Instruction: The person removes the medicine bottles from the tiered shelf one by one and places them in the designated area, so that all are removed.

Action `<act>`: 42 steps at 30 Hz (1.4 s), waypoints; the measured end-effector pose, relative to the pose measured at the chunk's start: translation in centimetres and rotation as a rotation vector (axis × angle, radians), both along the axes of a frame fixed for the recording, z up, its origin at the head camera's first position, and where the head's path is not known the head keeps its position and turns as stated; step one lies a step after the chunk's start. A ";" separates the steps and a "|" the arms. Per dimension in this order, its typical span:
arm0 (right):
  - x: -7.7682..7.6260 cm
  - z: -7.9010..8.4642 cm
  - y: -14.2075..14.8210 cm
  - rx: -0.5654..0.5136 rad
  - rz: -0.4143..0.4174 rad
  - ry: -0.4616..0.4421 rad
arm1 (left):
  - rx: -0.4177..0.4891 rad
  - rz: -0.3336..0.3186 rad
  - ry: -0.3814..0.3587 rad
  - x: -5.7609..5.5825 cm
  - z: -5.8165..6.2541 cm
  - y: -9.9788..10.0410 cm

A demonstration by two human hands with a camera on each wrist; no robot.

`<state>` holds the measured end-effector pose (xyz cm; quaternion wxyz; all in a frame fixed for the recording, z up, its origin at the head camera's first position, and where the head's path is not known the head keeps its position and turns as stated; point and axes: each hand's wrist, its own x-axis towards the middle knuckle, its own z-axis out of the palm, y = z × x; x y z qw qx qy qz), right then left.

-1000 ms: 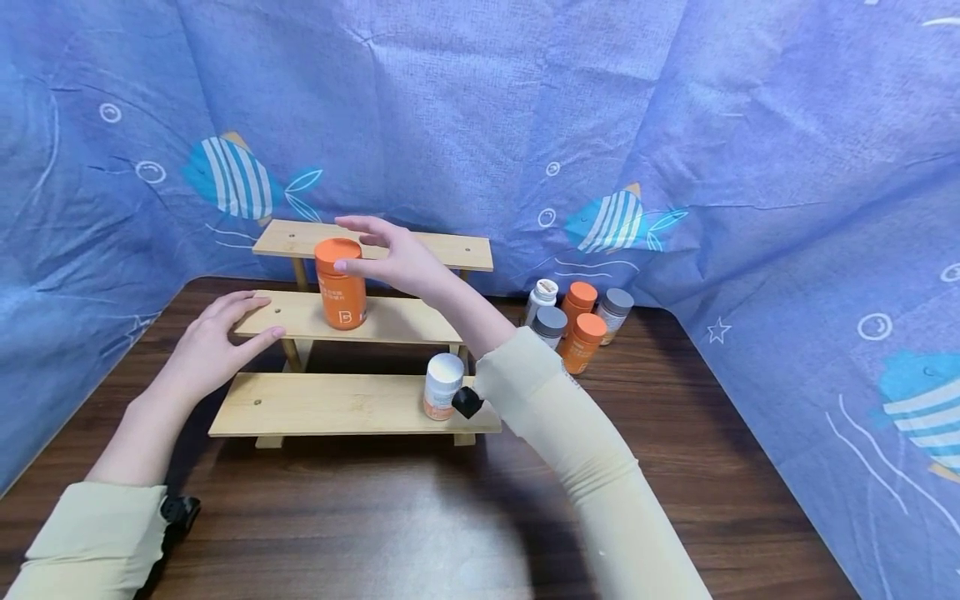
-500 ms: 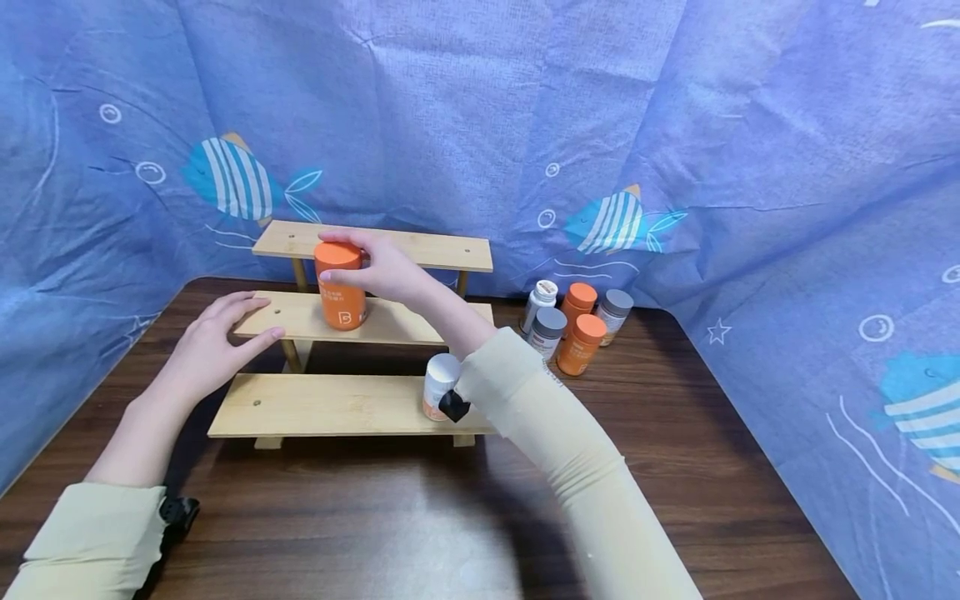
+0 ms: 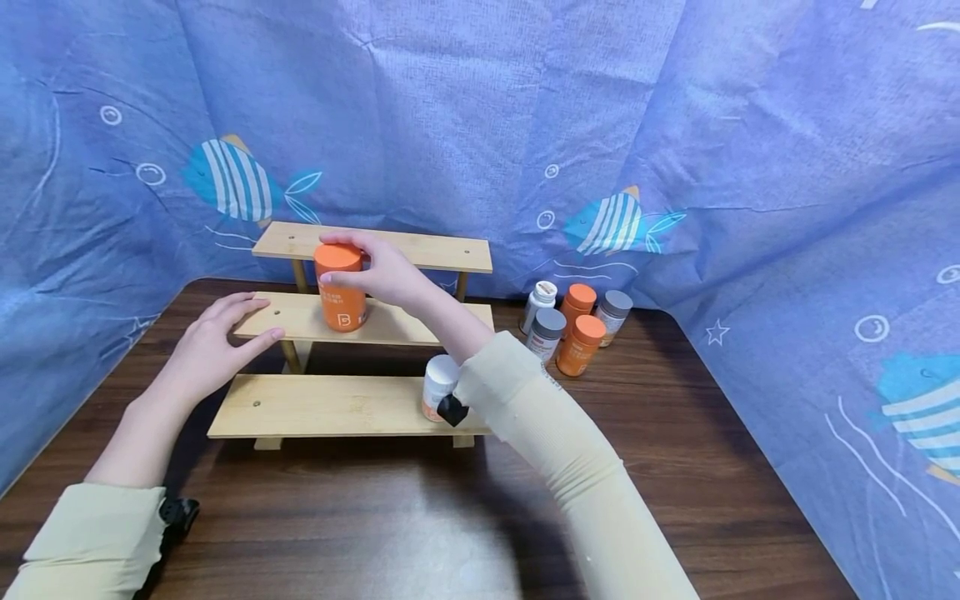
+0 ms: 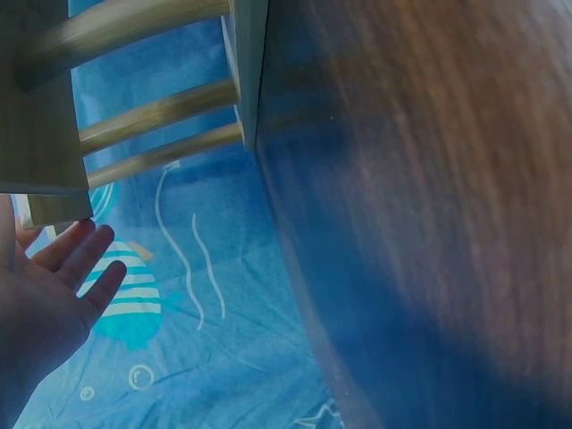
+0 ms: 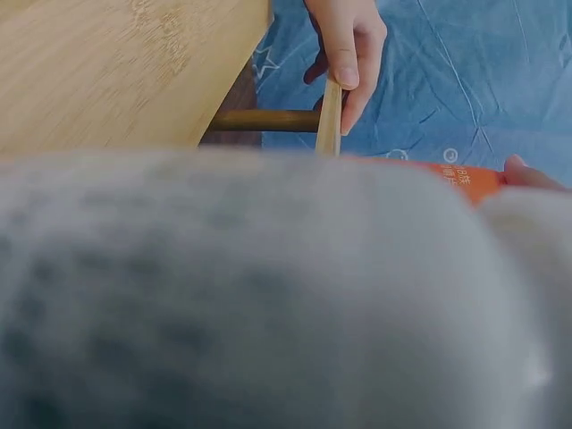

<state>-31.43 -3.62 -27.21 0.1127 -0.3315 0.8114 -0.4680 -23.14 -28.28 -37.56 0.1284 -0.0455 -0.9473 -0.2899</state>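
An orange pill bottle [image 3: 342, 302] stands upright on the middle board of a three-tier wooden display rack [image 3: 300, 406]. My right hand [image 3: 386, 271] holds its upper part, thumb in front and fingers behind the cap. The left hand [image 3: 206, 350] grips the left end of the middle board, with the thumb at the front edge and fingers toward the back. Right wrist view: the left thumb lies on the board's edge, and the bottle [image 5: 478, 181] is mostly hidden. In the left wrist view, several fingers [image 4: 85, 255] are spread by the board's corner.
A white bottle [image 3: 437, 383] stands at the right of the lowest board, close to my right wrist's camera; a blurred pale surface fills much of that view. Several orange, grey-capped and white bottles [image 3: 588, 332] cluster on the table right of the rack. A blue cloth [image 3: 480, 108] hangs behind.
My right hand has moved slightly left and down onto the orange pill bottle and taken hold of its upper part. The bottle and left hand have stayed in place.
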 end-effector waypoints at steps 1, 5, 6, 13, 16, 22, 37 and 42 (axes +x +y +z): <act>0.0 0.0 0.0 0.002 -0.001 0.003 | 0.000 0.000 0.000 0.0 0.0 0.0; 0.1 0.0 0.1 -0.001 0.001 0.010 | 0.000 -0.003 0.004 0.0 -0.1 0.1; 0.1 0.1 0.1 -0.007 0.002 0.008 | -0.001 -0.003 0.005 0.0 -0.1 0.1; 0.4 0.7 0.8 -0.043 0.005 0.011 | 0.005 -0.001 0.013 0.0 -0.3 0.0; 0.3 1.0 1.1 -0.046 -0.003 0.013 | 0.006 0.001 0.008 0.1 -0.3 0.0; 0.1 1.2 1.8 -0.049 -0.022 0.024 | 0.013 0.000 -0.002 0.2 -0.1 0.1; 0.2 2.6 3.8 -0.100 -0.001 0.067 | 0.007 0.000 0.011 0.0 -0.2 0.0; 0.4 3.0 4.6 -0.117 -0.013 0.076 | 0.010 -0.008 0.016 -0.1 -0.2 0.0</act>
